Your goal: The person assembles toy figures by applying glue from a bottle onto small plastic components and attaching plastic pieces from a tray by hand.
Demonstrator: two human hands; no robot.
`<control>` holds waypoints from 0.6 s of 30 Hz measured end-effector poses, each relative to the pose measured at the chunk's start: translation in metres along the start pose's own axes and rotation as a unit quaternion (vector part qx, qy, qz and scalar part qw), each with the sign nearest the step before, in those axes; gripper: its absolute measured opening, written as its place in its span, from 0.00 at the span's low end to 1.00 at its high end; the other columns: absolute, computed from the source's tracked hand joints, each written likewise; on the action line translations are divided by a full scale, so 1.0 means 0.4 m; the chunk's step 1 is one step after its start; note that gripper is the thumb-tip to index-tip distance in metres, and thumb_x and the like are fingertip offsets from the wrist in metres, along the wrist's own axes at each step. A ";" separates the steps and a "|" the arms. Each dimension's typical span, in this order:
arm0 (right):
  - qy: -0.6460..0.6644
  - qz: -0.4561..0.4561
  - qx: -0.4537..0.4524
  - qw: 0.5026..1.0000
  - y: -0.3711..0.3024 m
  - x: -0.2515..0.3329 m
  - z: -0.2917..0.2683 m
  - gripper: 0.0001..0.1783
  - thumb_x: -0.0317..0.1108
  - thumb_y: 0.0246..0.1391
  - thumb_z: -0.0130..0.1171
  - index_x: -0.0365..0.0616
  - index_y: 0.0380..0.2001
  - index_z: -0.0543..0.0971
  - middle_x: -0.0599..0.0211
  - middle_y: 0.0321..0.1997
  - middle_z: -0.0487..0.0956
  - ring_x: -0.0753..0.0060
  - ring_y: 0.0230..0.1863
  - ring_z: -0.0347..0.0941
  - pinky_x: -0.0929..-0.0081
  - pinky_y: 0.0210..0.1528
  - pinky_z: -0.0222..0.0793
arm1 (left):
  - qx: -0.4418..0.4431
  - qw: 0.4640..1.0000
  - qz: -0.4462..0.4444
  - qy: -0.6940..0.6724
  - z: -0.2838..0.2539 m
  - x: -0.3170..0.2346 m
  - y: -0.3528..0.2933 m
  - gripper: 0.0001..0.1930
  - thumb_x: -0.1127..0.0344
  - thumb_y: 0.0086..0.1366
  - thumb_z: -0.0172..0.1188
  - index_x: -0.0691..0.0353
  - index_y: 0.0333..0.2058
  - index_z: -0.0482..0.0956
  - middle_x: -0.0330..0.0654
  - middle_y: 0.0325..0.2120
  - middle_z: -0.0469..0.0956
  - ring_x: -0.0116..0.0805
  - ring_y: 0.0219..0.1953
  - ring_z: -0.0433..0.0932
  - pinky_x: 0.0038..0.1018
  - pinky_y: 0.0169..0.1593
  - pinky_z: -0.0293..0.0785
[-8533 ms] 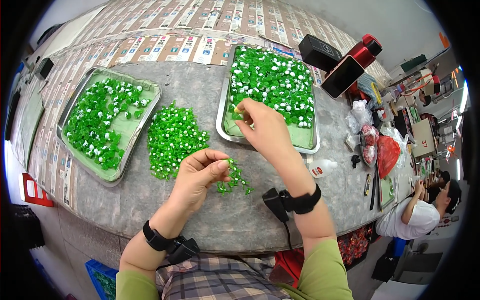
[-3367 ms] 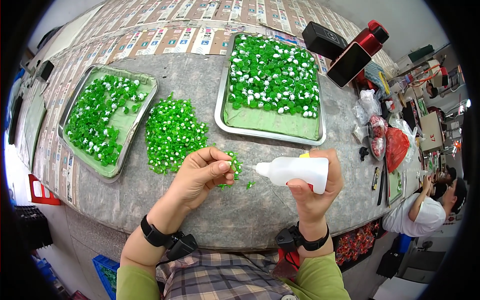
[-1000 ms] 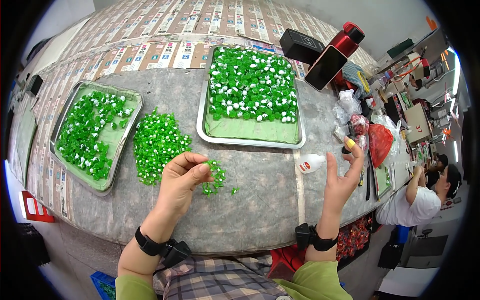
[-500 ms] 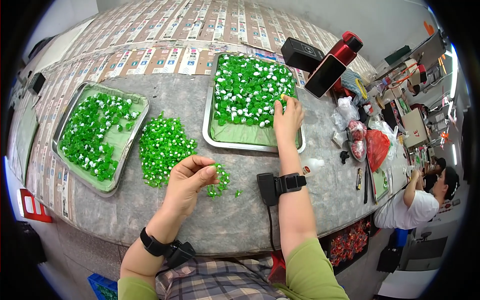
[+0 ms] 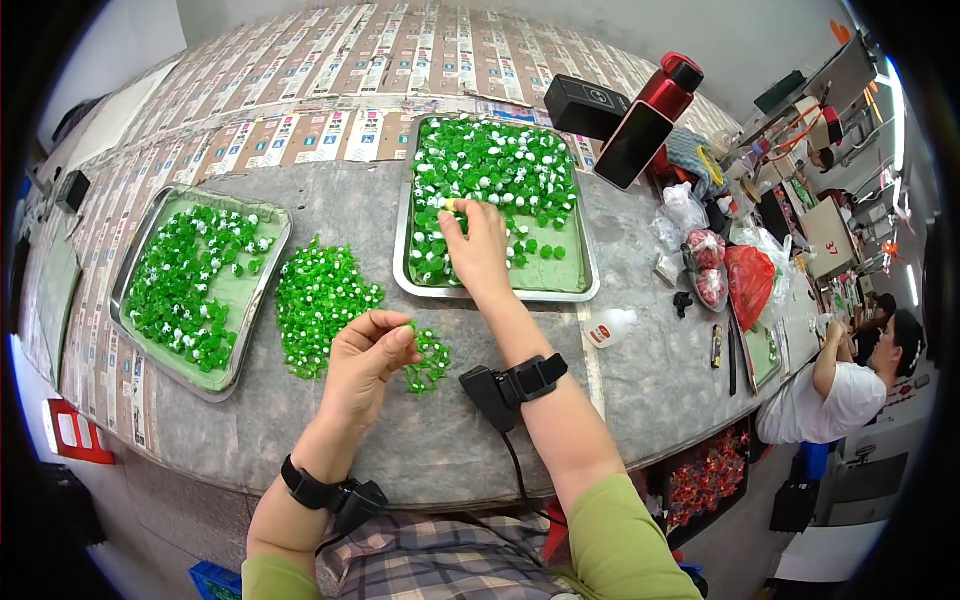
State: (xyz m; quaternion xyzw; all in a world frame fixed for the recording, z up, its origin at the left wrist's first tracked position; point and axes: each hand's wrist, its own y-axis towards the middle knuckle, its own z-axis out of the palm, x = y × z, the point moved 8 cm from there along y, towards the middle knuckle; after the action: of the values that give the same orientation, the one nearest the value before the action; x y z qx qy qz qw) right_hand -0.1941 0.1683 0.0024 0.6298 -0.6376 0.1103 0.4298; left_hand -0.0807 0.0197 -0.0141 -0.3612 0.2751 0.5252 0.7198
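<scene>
Since half a second ago, the right hand (image 5: 478, 248) has swung from the right side of the right tray (image 5: 550, 296) to its left part, and some green-and-white beads (image 5: 495, 160) now spread toward the tray's near edge, where bare lining showed. Its fingers bend down among the beads; whether they grip one, I cannot tell. Nearer the body, the left hand (image 5: 362, 368) has thumb and forefinger pinched on a small green piece (image 5: 412, 325), mostly hidden. Just beyond lies a loose green cluster (image 5: 428, 372) on the grey surface (image 5: 430, 450), and a bigger green pile (image 5: 322, 305) sits between the left tray (image 5: 237, 292) and the right one. A white bottle (image 5: 610, 327) lies on its side near the right tray's corner.
</scene>
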 end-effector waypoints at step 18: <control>0.063 0.089 -0.028 0.994 0.022 -0.184 -0.092 0.14 0.36 0.45 0.50 0.40 0.34 0.72 0.54 0.40 0.66 0.57 0.45 0.60 0.69 0.48 0.54 | -0.008 1.000 -0.002 -0.006 -0.006 -0.002 0.000 0.06 0.70 0.52 0.56 0.61 0.30 0.70 0.35 0.22 0.72 0.23 0.24 0.71 0.19 0.29 0.71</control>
State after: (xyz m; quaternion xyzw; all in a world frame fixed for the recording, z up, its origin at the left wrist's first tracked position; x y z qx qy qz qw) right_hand -0.1987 0.2472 -0.0222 0.5503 -0.6652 0.1700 0.4752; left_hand -0.0810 0.0175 -0.0148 -0.3641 0.2661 0.5279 0.7197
